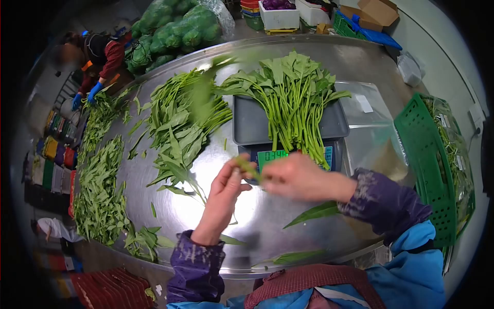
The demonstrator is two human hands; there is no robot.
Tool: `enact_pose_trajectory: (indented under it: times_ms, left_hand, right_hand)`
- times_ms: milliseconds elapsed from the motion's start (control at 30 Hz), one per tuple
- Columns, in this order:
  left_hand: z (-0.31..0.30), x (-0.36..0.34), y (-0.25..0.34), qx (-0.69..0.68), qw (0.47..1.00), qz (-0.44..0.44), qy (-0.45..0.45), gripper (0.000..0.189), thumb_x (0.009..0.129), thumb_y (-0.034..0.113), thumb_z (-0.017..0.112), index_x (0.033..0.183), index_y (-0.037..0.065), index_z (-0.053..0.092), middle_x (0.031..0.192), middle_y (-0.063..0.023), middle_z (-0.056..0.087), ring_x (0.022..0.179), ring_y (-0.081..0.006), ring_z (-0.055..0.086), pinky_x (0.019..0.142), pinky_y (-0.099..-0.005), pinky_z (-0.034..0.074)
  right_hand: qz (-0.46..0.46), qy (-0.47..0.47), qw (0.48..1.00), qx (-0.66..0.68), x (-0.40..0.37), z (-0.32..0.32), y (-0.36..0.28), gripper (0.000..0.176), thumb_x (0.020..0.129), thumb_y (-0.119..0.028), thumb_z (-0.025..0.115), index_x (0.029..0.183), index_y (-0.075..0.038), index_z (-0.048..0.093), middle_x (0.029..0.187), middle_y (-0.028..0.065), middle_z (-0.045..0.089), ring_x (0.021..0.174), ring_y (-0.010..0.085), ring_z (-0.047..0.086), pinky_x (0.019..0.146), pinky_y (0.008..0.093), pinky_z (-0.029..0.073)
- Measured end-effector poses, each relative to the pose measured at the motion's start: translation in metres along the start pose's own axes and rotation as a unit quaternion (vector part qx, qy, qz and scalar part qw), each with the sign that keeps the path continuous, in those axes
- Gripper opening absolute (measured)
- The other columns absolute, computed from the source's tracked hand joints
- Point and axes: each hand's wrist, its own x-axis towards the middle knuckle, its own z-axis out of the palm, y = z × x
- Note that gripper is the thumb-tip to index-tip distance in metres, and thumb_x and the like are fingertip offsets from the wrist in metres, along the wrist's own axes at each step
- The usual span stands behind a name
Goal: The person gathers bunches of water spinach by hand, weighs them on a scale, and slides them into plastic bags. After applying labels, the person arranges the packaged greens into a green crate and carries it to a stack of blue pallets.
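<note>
My left hand (222, 193) pinches a green leafy-vegetable stem (246, 166) between thumb and fingers, in front of the scale. My right hand (301, 177), blurred by motion, closes at the other end of that stem; its fingertips are partly hidden. Just beyond my hands, a bunch of long-stemmed leafy greens (296, 98) lies on the grey tray (249, 123) of a digital scale, cut ends toward me. The scale's green display (270, 155) is lit and partly covered by my right hand. A blurred green leaf (201, 100) shows above the pile to the left.
Left of the scale lies a loose pile of greens (177, 118), with another heap (103, 190) along the table's left edge. Clear plastic bags (368, 129) and a green crate (429, 175) stand right. At far left, a co-worker's blue-gloved hands (94, 92) touch greens.
</note>
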Motion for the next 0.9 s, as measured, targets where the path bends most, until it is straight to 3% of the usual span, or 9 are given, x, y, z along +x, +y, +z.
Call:
enact_pose_trajectory:
  times_ms: [100,167,333,400,433,500,633,767,900]
  left_hand:
    - [-0.005,-0.002,-0.014,-0.041,0.999,0.0,0.0,0.021,0.094,0.019,0.043,0.101,0.003,0.053,0.092,-0.0042,0.057,0.08,-0.0091,0.052,0.065,-0.0233,0.044]
    - [-0.033,-0.001,-0.021,0.037,0.993,0.01,0.11,0.02,0.092,0.018,0.045,0.097,0.002,0.054,0.085,-0.0044,0.055,0.079,-0.0096,0.052,0.06,-0.0236,0.044]
    - [-0.133,-0.007,-0.026,0.329,0.913,-0.114,0.213,0.032,0.086,0.021,0.054,0.108,-0.001,0.049,0.081,-0.0093,0.055,0.077,-0.0183,0.056,0.064,-0.032,0.048]
    - [-0.133,-0.016,-0.027,0.757,0.6,0.055,0.254,0.046,0.085,0.023,0.056,0.12,-0.003,0.041,0.093,-0.0173,0.058,0.084,-0.0255,0.058,0.071,-0.0365,0.049]
    - [-0.132,-0.012,-0.027,0.758,0.597,0.055,0.255,0.046,0.085,0.023,0.056,0.12,-0.003,0.041,0.093,-0.0173,0.058,0.084,-0.0255,0.058,0.071,-0.0365,0.049]
    - [-0.1,0.015,-0.006,0.586,0.779,0.015,0.221,0.056,0.085,0.024,0.055,0.128,-0.004,0.033,0.106,-0.0237,0.057,0.094,-0.0299,0.058,0.078,-0.0357,0.047]
    - [-0.04,0.088,0.008,0.362,0.918,-0.038,0.16,0.057,0.088,0.028,0.053,0.128,-0.007,0.033,0.123,-0.0222,0.047,0.108,-0.0271,0.051,0.088,-0.0337,0.043]
    - [-0.004,0.167,-0.003,0.303,0.938,-0.155,0.071,0.061,0.088,0.037,0.052,0.127,-0.007,0.035,0.117,-0.0178,0.05,0.098,-0.0223,0.054,0.083,-0.034,0.044]
    - [0.04,0.223,-0.04,0.295,0.95,-0.098,0.04,0.07,0.08,0.046,0.06,0.121,-0.008,0.04,0.108,-0.018,0.055,0.094,-0.027,0.054,0.083,-0.0348,0.043]
  right_hand:
    - [0.042,-0.019,0.998,0.053,-0.017,-0.009,0.0,0.025,0.081,-0.033,0.057,0.081,-0.008,0.06,0.069,0.0104,0.062,0.063,0.0268,0.061,0.058,0.0362,0.047]
    - [0.114,0.044,0.982,0.146,-0.028,-0.029,0.032,0.023,0.081,-0.028,0.058,0.082,-0.005,0.06,0.07,0.0099,0.063,0.062,0.0198,0.061,0.058,0.0316,0.047]
    - [0.212,0.114,0.964,0.117,-0.078,-0.085,0.113,0.017,0.079,-0.017,0.058,0.084,-0.001,0.061,0.067,0.0079,0.06,0.061,0.0113,0.055,0.058,0.0256,0.045]
    - [0.262,0.116,0.955,0.077,-0.091,-0.096,0.136,0.018,0.078,-0.017,0.059,0.084,-0.001,0.062,0.067,0.0081,0.06,0.06,0.012,0.055,0.059,0.0264,0.045]
    - [0.26,0.117,0.955,0.08,-0.094,-0.099,0.144,0.018,0.078,-0.017,0.059,0.084,-0.001,0.062,0.067,0.0081,0.06,0.06,0.012,0.055,0.059,0.0264,0.045]
    - [0.301,0.085,0.948,0.061,-0.097,-0.106,0.154,0.021,0.077,-0.021,0.059,0.084,-0.002,0.063,0.071,0.0095,0.062,0.065,0.016,0.058,0.062,0.0287,0.046]
    - [0.275,0.057,0.96,0.024,-0.087,-0.099,0.175,0.026,0.078,-0.027,0.058,0.086,-0.002,0.064,0.077,0.0117,0.064,0.073,0.0232,0.061,0.067,0.0327,0.047]
    - [0.253,0.037,0.967,-0.002,-0.061,-0.078,0.186,0.036,0.079,-0.037,0.056,0.087,-0.003,0.064,0.085,0.0149,0.064,0.082,0.0306,0.061,0.073,0.0388,0.047]
    - [0.327,0.062,0.939,0.09,-0.011,-0.058,0.177,0.054,0.083,-0.046,0.049,0.088,0.007,0.057,0.09,0.0274,0.059,0.088,0.0396,0.058,0.077,0.0438,0.045]
